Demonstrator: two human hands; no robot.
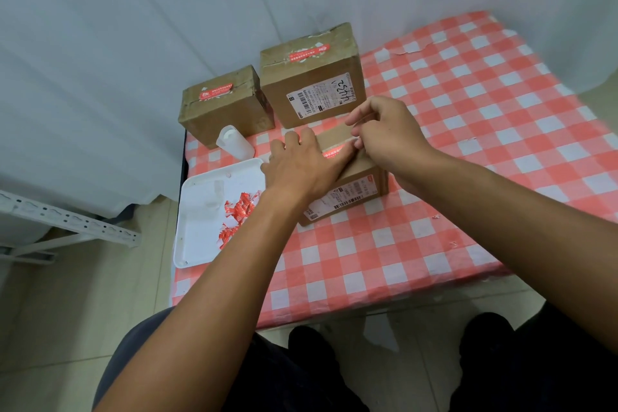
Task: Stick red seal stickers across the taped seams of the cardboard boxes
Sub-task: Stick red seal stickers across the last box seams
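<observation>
We pressed our left hand, fingers spread, flat on the near box to steady it, while our right hand fingertips pinched the red seal sticker end just beyond them, seemingly to lay it across the seam.

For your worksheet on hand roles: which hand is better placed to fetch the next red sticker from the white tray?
Left. The left hand lies beside the white plastic tray; the right hand is farther away, across the small brown cardboard box.
</observation>
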